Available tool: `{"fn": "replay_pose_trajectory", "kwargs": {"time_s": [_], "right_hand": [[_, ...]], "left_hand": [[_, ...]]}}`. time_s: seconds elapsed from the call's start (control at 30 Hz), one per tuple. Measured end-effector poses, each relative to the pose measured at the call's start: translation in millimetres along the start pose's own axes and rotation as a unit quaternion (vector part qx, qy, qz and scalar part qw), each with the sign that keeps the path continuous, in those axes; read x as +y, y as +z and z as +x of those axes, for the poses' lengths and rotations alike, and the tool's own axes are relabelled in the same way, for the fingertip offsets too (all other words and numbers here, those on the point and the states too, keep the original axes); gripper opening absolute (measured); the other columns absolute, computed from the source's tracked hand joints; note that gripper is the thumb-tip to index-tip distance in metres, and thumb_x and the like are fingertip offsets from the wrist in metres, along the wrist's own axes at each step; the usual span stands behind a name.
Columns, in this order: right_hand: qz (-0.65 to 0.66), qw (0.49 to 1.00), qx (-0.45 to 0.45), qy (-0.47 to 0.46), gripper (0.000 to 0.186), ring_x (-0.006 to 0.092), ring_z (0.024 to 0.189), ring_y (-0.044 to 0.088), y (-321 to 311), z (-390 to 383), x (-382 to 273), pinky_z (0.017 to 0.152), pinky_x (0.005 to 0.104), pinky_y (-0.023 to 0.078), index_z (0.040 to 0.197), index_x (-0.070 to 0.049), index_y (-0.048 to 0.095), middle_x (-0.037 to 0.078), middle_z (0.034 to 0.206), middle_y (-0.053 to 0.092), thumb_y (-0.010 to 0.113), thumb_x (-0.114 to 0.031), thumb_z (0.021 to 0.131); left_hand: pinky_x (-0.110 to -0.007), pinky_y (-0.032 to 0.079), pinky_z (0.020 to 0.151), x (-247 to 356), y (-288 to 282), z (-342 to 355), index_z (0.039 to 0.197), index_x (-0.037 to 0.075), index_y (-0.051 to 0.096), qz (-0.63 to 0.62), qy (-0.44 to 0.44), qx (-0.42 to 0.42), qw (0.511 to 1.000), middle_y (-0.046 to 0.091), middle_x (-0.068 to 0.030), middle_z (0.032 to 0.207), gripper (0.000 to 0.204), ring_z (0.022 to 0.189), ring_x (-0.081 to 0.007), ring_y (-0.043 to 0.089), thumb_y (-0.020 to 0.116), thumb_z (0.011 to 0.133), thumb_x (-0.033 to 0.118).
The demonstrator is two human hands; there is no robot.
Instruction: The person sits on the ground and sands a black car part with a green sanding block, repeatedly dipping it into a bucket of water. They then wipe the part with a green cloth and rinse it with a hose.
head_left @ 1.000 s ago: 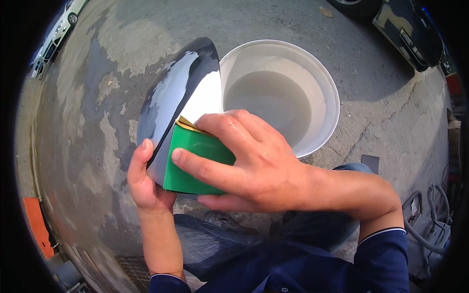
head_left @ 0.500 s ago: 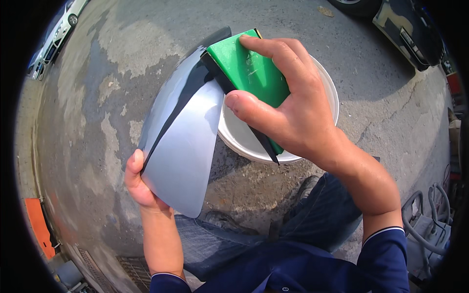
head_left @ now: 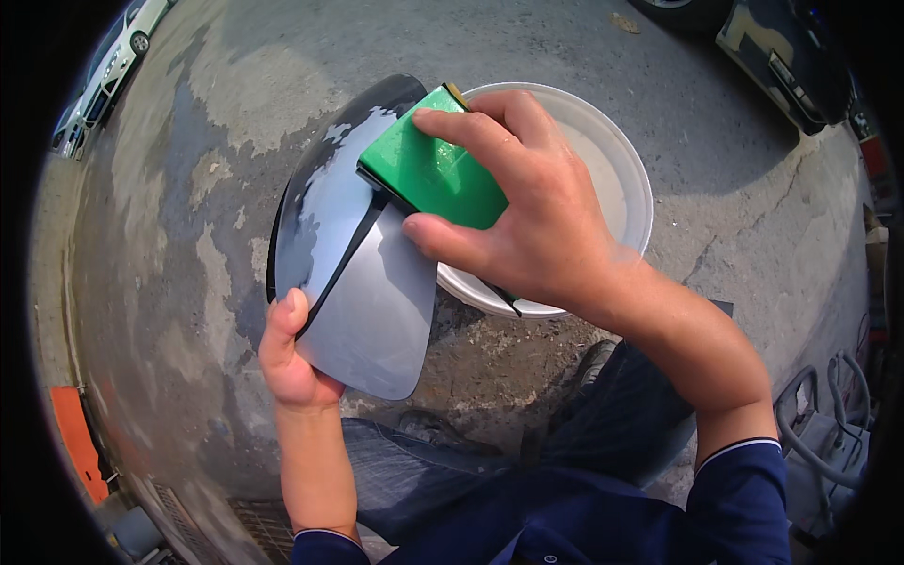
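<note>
My left hand (head_left: 292,363) grips the lower left edge of a curved, glossy silver-and-black shell-like part (head_left: 367,320), with its thumb up along the side. My right hand (head_left: 527,217) holds a green rectangular pad (head_left: 438,174) with a dark sheet along its edge, fingers and thumb spread over it, against or just above the upper right of the part. A white bucket (head_left: 629,169) stands behind both on the concrete, largely hidden by the hand and the part; pale liquid shows inside.
A white car (head_left: 108,80) is at the upper left, a dark vehicle (head_left: 782,66) at the upper right. An orange panel (head_left: 75,438) lies at the left edge; grey equipment with hoses (head_left: 815,443) stands at lower right, near my jeans-clad legs (head_left: 612,414).
My right hand and pad went from low on the part up to its top right, then came slightly down and left. The part has shifted and turned a little in my left hand.
</note>
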State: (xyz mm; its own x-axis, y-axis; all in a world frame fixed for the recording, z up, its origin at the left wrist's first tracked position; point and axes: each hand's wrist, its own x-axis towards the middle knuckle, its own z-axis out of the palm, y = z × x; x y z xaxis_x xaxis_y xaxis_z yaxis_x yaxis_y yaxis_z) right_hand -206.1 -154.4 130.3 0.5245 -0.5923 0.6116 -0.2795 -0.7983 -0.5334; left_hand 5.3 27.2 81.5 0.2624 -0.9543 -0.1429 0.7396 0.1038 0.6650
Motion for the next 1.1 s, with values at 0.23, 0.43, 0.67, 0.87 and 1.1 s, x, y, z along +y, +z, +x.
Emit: {"fn": "replay_pose_trajectory", "kwargs": {"time_s": [0.23,0.43,0.67,0.87,1.1], "right_hand": [[0.001,0.973,-0.112,-0.204,0.063,0.029,0.099,0.064,19.6,-67.2,-70.8,0.077,0.0397,0.053,0.133,-0.018,0.066,0.018,0.123,0.058,0.085,-0.026,0.073],[0.083,0.993,-0.062,-0.064,0.072,0.0362,0.103,0.063,5.6,-18.6,-28.3,0.085,0.0423,0.056,0.131,-0.013,0.07,0.019,0.124,0.059,0.092,-0.026,0.064],[-0.074,0.98,-0.073,0.169,0.063,0.0335,0.119,0.063,-1.9,11.1,62.9,0.098,0.0438,0.054,0.136,-0.009,0.067,0.018,0.127,0.063,0.081,-0.039,0.082],[-0.228,0.82,-0.479,0.214,0.067,0.0319,0.12,0.066,47.0,-28.1,140.3,0.098,0.0465,0.057,0.142,-0.018,0.062,0.015,0.128,0.066,0.081,-0.031,0.08],[-0.265,0.709,-0.634,0.154,0.075,0.0351,0.126,0.064,62.1,-66.2,170.6,0.102,0.0545,0.054,0.146,-0.019,0.058,0.01,0.14,0.064,0.084,-0.02,0.076]], "left_hand": [[-0.046,0.051,0.109,-2.9,15.7,5.9,0.139,-0.007,0.058,-0.047,-0.05,0.004,0.998,0.067,-0.0201,0.135,0.056,0.12,-0.0328,0.067,0.051,0.105,0.038],[-0.047,0.053,0.108,1.5,2.8,4.4,0.141,-0.009,0.056,-0.06,-0.01,0.022,0.998,0.067,-0.0232,0.135,0.059,0.121,-0.0343,0.068,0.052,0.105,0.038],[-0.047,0.052,0.108,7.1,-34.4,6.1,0.143,-0.009,0.054,-0.05,-0.006,-0.031,0.998,0.066,-0.0229,0.138,0.059,0.124,-0.0335,0.067,0.056,0.105,0.036],[-0.045,0.051,0.108,3.3,-43.1,8.2,0.143,-0.005,0.056,0.003,-0.012,0.0,1.0,0.067,-0.0171,0.137,0.054,0.125,-0.0295,0.066,0.057,0.107,0.036],[-0.046,0.048,0.112,2.4,-42.4,24.2,0.143,-0.002,0.056,0.03,0.013,-0.01,0.999,0.066,-0.0139,0.139,0.05,0.129,-0.0271,0.063,0.059,0.107,0.033]]}}
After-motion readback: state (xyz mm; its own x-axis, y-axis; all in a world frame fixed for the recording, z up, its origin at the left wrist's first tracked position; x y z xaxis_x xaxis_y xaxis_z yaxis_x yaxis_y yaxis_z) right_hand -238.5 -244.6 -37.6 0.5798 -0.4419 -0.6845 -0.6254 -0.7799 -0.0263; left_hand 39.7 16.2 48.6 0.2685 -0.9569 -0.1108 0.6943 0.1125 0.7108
